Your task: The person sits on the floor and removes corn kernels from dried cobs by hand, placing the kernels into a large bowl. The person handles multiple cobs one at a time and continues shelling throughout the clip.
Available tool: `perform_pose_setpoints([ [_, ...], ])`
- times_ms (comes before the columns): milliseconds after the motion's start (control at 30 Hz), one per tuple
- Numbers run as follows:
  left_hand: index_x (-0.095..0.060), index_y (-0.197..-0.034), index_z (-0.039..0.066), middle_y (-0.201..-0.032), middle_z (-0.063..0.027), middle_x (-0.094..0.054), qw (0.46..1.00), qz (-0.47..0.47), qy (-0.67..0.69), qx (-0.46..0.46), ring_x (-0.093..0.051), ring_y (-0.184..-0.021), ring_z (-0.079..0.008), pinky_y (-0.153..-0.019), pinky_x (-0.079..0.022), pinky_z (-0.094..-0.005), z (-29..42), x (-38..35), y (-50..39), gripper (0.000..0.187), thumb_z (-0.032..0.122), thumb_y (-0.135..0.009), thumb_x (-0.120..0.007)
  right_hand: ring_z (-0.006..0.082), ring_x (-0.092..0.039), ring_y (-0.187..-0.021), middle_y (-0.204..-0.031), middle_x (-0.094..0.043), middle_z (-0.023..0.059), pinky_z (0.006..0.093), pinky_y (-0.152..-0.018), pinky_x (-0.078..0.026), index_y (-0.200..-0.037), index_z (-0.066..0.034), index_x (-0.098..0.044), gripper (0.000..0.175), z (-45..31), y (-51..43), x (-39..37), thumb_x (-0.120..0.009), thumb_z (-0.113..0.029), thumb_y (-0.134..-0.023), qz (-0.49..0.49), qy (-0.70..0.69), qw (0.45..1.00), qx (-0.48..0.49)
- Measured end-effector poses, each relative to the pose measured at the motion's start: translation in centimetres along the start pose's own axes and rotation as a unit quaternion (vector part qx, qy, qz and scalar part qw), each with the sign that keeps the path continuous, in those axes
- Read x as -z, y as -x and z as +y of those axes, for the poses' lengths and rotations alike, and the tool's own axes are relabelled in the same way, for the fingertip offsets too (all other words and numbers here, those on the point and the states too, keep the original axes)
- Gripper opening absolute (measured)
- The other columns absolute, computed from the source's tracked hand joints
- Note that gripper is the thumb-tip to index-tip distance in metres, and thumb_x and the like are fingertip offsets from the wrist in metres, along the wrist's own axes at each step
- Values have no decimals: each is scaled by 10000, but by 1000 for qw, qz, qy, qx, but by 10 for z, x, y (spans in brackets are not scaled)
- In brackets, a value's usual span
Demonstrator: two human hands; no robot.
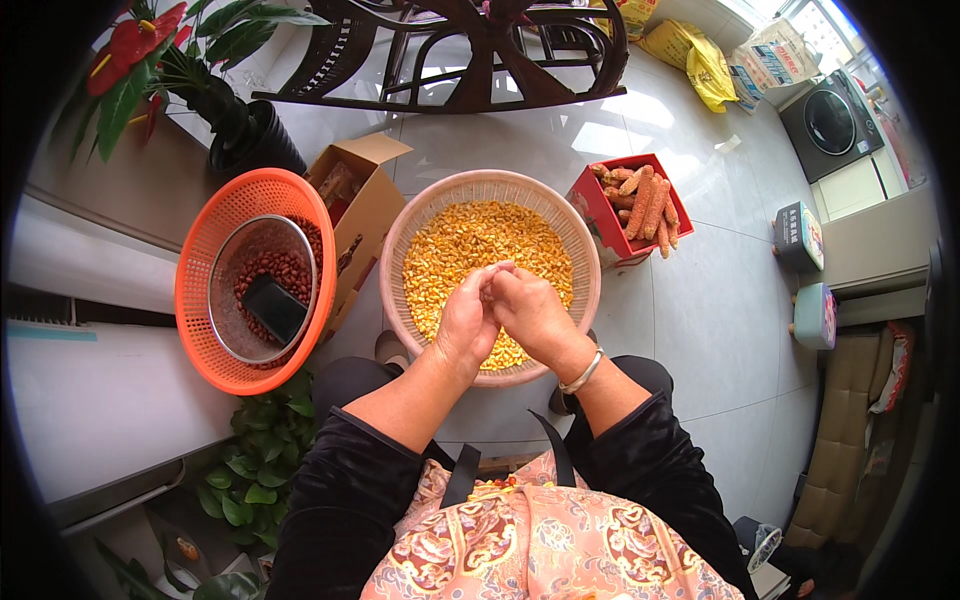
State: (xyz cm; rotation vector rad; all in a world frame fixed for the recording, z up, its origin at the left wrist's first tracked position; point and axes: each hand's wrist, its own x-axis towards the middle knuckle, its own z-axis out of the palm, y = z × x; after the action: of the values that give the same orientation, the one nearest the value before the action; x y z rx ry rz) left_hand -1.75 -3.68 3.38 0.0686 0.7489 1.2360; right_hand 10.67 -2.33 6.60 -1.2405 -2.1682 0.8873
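Observation:
My left hand [466, 319] and my right hand [536, 311] meet over a round pink plastic basket [491, 180] that holds loose yellow corn kernels [487, 232]. Their fingers curl together above the kernels, and whatever may lie between them is hidden. A bracelet circles my right wrist. Right of the basket, a red box [628, 247] holds several shelled corn cobs [642, 202]. To the left, an orange plastic basket [196, 225] contains a metal mesh strainer [225, 300], red peanuts or beans [277, 266] and a black phone [275, 308].
An open cardboard box [375, 210] stands between the two baskets. Beyond are a potted anthurium [217, 97] and a dark rocking chair [487, 67]. Small stools [799, 236] stand at the right, and a leafy plant [262, 457] grows at the lower left.

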Motion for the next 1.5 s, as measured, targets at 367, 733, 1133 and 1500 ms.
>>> perform_pose_setpoints([
  [367,-651,-1076,34,-1021,-80,-664,998,43,-50,-5,-621,-997,-187,-934,-486,-362,7,-5,3,231,194,-973,-520,411,-649,-847,-934,-624,218,485,-736,-540,-953,-37,-597,112,16,-5,18,-600,-106,-865,19,152,986,-70],
  [733,-668,-1077,-14,-1044,-79,-670,988,46,-102,-107,-596,-1003,-166,-941,-442,-302,-1,6,-4,215,108,-920,-584,445,-635,-943,-1039,-614,263,525,-825,-519,-1066,-24,-593,299,44,4,-27,-629,-210,-834,-129,205,955,-171],
  [1133,-645,-1166,46,-1110,-72,-678,988,72,-129,-39,-611,-1065,-177,-992,-400,-383,18,1,6,267,163,-943,-556,450,-559,-1092,-1207,-540,253,503,-923,-509,-1236,-65,-574,503,48,10,-82,-708,-279,-801,-216,213,938,-165],
  [1500,-622,-1182,38,-1070,-88,-685,989,46,-140,-11,-656,-989,-194,-873,-474,-320,27,-13,15,277,190,-982,-507,393,-655,-965,-987,-650,257,451,-854,-531,-1129,-21,-617,381,62,20,-115,-657,-190,-789,-243,95,957,-125],
])
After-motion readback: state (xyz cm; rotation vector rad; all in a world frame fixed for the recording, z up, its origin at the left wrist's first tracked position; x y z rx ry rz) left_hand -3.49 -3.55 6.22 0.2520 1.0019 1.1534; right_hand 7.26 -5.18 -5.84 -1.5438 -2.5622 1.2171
